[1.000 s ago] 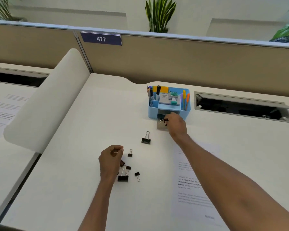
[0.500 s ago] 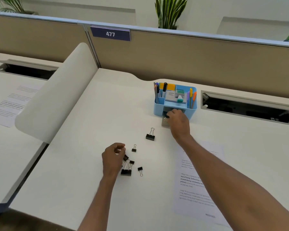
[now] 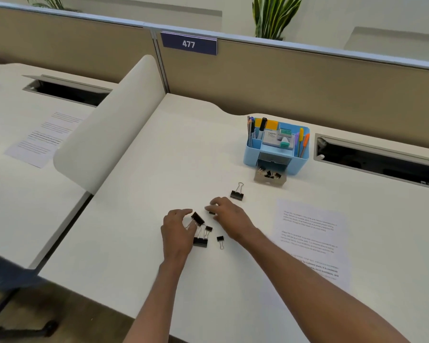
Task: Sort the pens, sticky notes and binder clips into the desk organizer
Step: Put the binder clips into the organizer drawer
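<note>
The blue desk organizer (image 3: 300, 158) stands at the back of the desk with pens (image 3: 303, 141) and sticky notes (image 3: 271, 125) in its compartments. Its small drawer (image 3: 270, 179) is pulled out in front and has several binder clips in it. More black binder clips lie loose on the desk: a large one (image 3: 237, 194), another large one (image 3: 200, 241) and two small ones (image 3: 208, 229) (image 3: 220, 238). My left hand (image 3: 177, 231) pinches a tilted binder clip (image 3: 198, 218) by its wire handles. My right hand (image 3: 227, 217) has its fingertips curled down on a small clip (image 3: 211, 212).
A printed sheet (image 3: 312, 233) lies on the desk to the right of my hands. A curved white divider (image 3: 109, 125) bounds the desk on the left, a tan partition (image 3: 282, 78) at the back. An open cable hatch (image 3: 382, 162) sits right of the organizer.
My right hand has left the drawer and come back to the loose clips near my left hand. The left hand's fingers have loosened, showing a clip at their tips. The camera has shifted.
</note>
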Tool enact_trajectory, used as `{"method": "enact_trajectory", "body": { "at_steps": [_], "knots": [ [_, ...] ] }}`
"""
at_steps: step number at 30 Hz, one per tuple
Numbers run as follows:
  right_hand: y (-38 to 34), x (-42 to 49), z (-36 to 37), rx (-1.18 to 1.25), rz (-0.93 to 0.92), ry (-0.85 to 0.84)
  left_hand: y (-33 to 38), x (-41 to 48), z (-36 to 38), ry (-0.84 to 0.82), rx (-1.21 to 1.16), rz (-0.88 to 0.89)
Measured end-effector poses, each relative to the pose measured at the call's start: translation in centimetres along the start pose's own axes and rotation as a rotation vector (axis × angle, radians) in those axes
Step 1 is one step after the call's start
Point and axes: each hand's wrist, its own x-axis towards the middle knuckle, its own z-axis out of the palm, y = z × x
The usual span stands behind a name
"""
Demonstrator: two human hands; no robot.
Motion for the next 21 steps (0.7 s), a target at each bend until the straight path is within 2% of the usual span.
{"method": "enact_trajectory", "body": {
  "at_steps": [3,8,16,21],
  "knots": [
    [0.0,-0.1,0.4,-0.023,0.041,-0.006,-0.5,-0.4,-0.4,-0.007,0.031,0.007],
    [0.0,-0.4,0.3,-0.146,0.032,0.019,0.2,-1.4,0.9,-0.075,0.202,0.157],
    [-1.2,-2.3,0.4,-0.05,0.081,0.013,1.2,-1.9,2.3,-0.114,0.496,0.159],
    [-1.1,-3.7,0.7,-0.026,0.147,-0.03,1.6,-1.8,2.5,-0.112,0.488,0.14]
  ]
}}
